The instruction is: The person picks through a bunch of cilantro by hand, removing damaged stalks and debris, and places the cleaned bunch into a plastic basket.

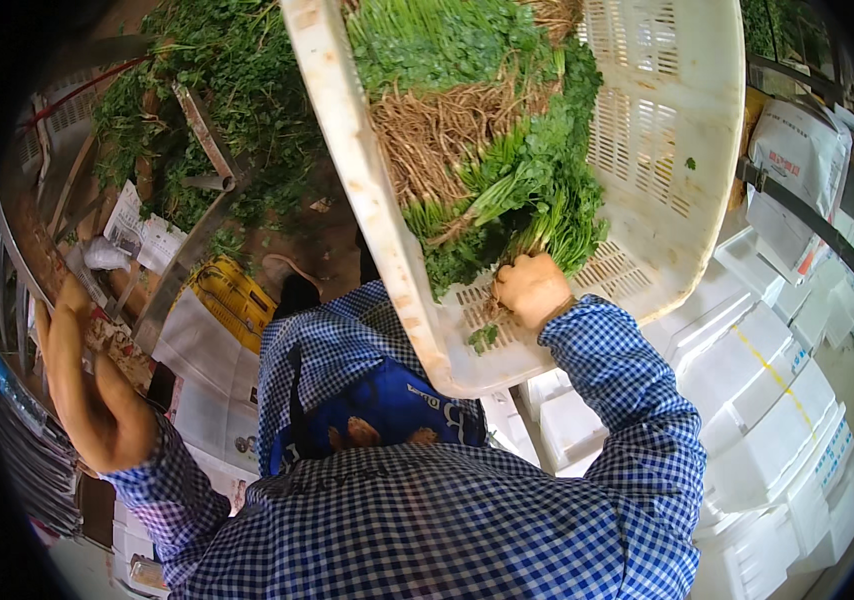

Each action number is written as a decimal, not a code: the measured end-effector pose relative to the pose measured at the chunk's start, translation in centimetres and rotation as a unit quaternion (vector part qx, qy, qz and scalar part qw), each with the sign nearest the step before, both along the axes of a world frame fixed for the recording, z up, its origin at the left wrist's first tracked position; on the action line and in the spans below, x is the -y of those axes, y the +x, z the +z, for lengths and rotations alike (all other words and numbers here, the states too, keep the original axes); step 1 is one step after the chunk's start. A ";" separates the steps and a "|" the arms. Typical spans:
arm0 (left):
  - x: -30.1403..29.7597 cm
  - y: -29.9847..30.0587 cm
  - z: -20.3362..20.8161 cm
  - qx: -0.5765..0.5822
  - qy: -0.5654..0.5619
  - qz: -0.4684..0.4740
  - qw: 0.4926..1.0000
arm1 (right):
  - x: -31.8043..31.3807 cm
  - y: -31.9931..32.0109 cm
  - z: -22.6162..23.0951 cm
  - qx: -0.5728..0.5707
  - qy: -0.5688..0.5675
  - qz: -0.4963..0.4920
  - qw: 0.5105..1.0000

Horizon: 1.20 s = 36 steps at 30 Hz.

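My right hand (535, 290) is inside a large cream plastic crate (402, 290), its fingers closed around the root end of a bunch of leafy green herbs (557, 235) that looks like coriander. Tan roots stick out beside the fist. More bunches lie stacked in the crate, their brown roots (437, 140) and green stems facing different ways. Far to the left, my left hand (69, 298) is at the edge of a worn bench or frame, beside newspaper and scraps. Its fingers are too foreshortened to make out.
A heap of loose green herbs (217, 95) lies at the back left, behind a metal frame (187, 255). A yellow basket (232, 300) stands nearer. White foam boxes (757, 400) are piled at the right, with a white sack (797, 155) behind a dark bar.
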State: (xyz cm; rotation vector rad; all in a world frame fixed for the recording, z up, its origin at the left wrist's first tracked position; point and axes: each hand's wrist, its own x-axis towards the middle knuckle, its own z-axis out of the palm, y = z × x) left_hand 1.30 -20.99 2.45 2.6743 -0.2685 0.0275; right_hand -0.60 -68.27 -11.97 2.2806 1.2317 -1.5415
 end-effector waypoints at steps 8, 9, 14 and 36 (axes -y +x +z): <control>17.9 3.9 -4.2 -0.147 -0.224 -0.223 0.937 | -0.9 2.0 -1.0 0.023 0.108 -0.017 0.994; 19.4 3.9 -4.9 -0.169 -0.202 -0.230 0.937 | -1.0 1.2 -2.9 0.035 0.126 -0.041 0.991; 22.5 5.8 -7.2 -0.150 -0.109 -0.284 0.941 | -1.6 -1.5 -9.8 0.076 0.195 -0.056 0.976; 25.9 10.1 -10.3 -0.249 -0.020 -0.333 0.909 | 4.2 2.5 0.2 -0.011 0.081 -0.055 0.995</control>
